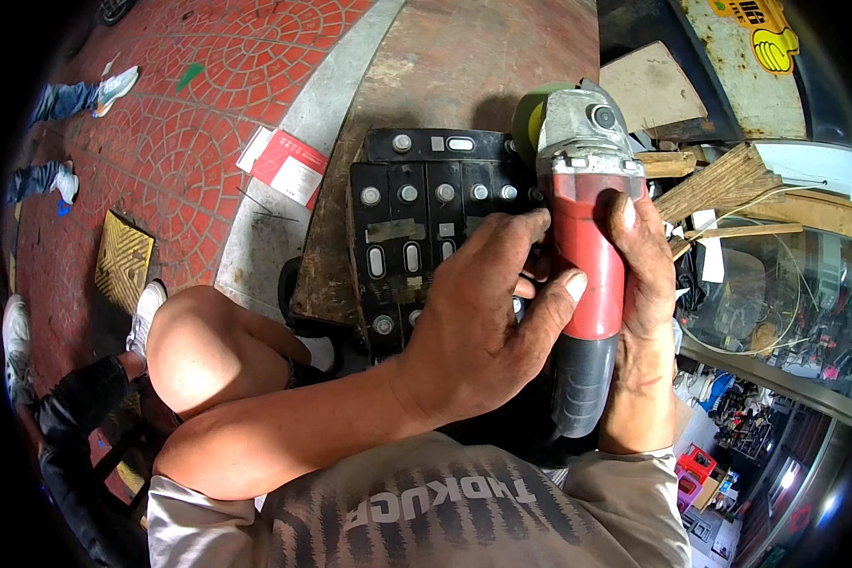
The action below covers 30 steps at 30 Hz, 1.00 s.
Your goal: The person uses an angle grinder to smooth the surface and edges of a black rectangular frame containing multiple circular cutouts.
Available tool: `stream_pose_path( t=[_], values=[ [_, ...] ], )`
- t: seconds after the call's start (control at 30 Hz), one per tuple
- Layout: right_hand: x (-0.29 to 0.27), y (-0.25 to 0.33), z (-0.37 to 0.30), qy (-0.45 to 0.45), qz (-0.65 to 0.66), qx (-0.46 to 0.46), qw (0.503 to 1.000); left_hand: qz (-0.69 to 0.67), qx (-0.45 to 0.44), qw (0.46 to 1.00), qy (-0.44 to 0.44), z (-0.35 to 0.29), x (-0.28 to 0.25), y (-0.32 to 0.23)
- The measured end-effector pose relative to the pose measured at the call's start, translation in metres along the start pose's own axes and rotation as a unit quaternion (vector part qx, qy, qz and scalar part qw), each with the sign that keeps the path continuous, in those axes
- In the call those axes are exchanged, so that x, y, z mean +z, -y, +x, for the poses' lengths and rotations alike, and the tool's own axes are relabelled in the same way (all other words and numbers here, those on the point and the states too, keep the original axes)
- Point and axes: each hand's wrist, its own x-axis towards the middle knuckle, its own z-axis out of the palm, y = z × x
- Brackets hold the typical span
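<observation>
Our right hand (648, 270) grips a red-bodied angle grinder (589, 284); our left hand (478, 312) half-curls alongside — hold unclear. Ahead lies a scuffed brown wooden surface (502, 62); leftward, red circle-patterned paving (185, 156).

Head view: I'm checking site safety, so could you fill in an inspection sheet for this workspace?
Surface: scuffed brown board
Job's things: red-bodied angle grinder, over black battery cells with metal terminals
Clutter: wood scraps at right, red-and-white carton at left
Hands: right hand grips the angle grinder; left hand beside it, thumb overlapping its body, contact unclear
Cables: thin pale strand at right, possibly wire
Surroundings: red paving, other people's shoes at left
</observation>
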Motion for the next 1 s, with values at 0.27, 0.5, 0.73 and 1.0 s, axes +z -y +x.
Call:
stream_pose_path(
  t=[0.27,0.5,0.73,1.0],
  values=[
    [-0.0023,-0.0005,0.0001,0.005,0.006,0.004,1.0,-0.003,-0.017,1.0,0.006,0.0006,-0.0012,-0.0022],
    [-0.0018,0.0001,0.0019,0.016,0.003,0.001,1.0,-0.007,-0.012,1.0,0.003,0.0006,-0.0006,-0.0006],
    [-0.0023,0.0001,0.0022,0.018,-0.001,0.0,1.0,-0.009,-0.007,1.0,0.002,0.0006,-0.0007,-0.0006],
    [-0.0043,-0.0016,0.0008,0.002,-0.013,-0.012,1.0,0.017,-0.021,0.999,0.022,0.0,-0.0032,-0.0045]
  ],
)
